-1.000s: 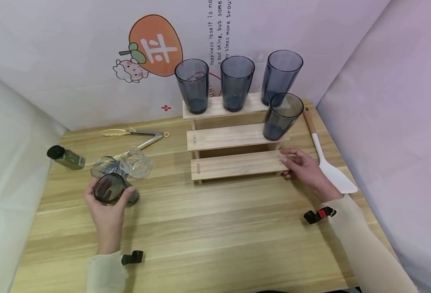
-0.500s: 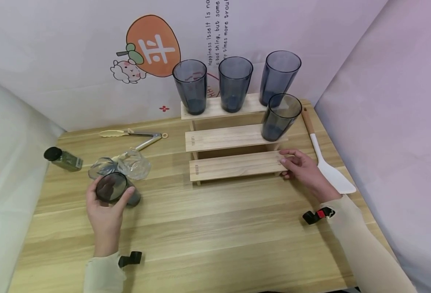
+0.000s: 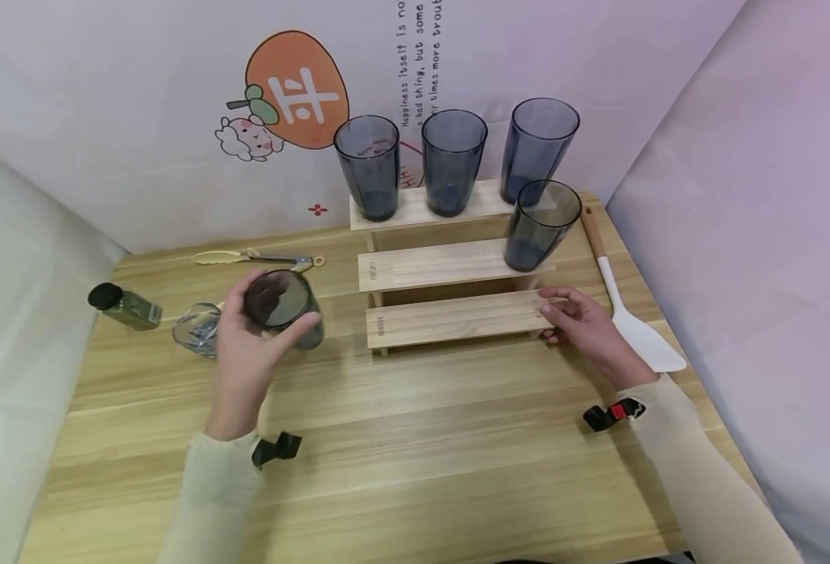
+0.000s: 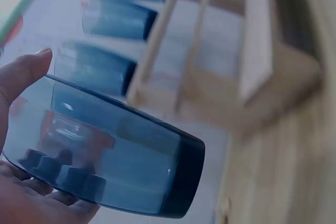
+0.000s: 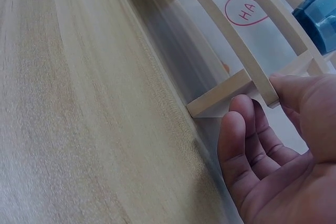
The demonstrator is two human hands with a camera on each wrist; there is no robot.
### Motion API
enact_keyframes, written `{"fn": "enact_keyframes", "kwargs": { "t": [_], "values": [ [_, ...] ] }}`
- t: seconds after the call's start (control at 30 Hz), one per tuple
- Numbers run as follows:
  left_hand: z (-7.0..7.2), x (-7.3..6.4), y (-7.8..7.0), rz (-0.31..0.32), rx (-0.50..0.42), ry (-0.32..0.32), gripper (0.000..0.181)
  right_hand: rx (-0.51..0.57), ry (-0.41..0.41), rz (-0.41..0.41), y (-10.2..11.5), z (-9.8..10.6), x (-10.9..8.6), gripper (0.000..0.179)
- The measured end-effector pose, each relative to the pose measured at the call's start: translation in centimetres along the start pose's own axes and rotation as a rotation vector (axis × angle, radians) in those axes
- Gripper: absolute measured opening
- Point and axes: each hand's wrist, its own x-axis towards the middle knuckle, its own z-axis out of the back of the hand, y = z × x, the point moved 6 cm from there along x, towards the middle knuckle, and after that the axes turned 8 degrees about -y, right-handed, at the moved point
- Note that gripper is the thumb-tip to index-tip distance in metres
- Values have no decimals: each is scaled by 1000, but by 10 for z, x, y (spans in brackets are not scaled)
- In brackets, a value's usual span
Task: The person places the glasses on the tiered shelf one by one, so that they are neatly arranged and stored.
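My left hand (image 3: 249, 360) grips a tall smoky-blue drinking glass (image 3: 284, 301), thumb on one side and fingers round the other. In the left wrist view the tumbler (image 4: 131, 150) is tilted, with the rack beyond it. At the right end of the three-step wooden rack (image 3: 457, 317), my right hand (image 3: 584, 325) pinches the lowest board between thumb and fingers. Three matching glasses stand along the top step, one of them the left glass (image 3: 371, 176). Another tumbler (image 3: 538, 235) stands at the right of the middle step. The lowest step bears no glass.
A clear faceted glass (image 3: 196, 325) sits left of my left hand. Behind lie tongs (image 3: 274, 257), partly covered by the hand and glass. A spice jar (image 3: 126, 305) lies at far left. A white spatula (image 3: 633, 329) lies right of the rack, by my right forearm.
My left hand has carried the tumbler to the right and farther back, from beside the clear glasses towards the rack. It now hides one clear glass. My right hand stays on the rack.
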Motion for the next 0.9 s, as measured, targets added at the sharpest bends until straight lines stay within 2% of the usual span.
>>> {"fn": "enact_keyframes", "kwargs": {
  "t": [0.27,0.43,0.6,0.9],
  "values": [
    [-71,27,-23,-46,-16,124,78,2,4,-3,-1,1,1,46],
    [-102,39,-26,-72,-68,148,77,0,10,-13,0,0,0,47],
    [-119,43,-25,-73,-93,121,80,2,10,-25,0,-1,1,47],
    [-131,46,-21,-94,-10,62,81,11,0,-39,-5,2,2,48]
  ]
}}
